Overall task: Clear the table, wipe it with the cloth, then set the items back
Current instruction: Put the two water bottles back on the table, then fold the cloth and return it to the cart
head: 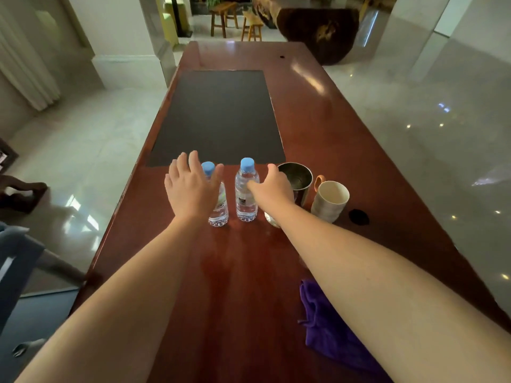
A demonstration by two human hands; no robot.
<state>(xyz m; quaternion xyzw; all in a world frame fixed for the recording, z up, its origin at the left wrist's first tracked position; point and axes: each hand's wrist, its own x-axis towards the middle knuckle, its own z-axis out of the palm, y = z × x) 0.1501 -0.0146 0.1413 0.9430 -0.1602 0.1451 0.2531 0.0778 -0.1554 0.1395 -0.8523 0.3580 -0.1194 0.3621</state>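
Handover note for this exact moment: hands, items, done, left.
Left hand: open, fingers spread at the left bottle, no grip visible.
Right hand: reaching at the right bottle; fingers hidden behind it, grip cannot be told.
Both bottles, steel cup and mug stand in a row on the table, near the black mat. Purple cloth lies at the near right edge.
Done: nothing cleared as far as visible.
Left: remove all four items, wipe, set them back.

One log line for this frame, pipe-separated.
phase: clearing, not begun | left hand: open, over left bottle | right hand: fingers at right bottle, grip unclear | purple cloth: on table, untouched
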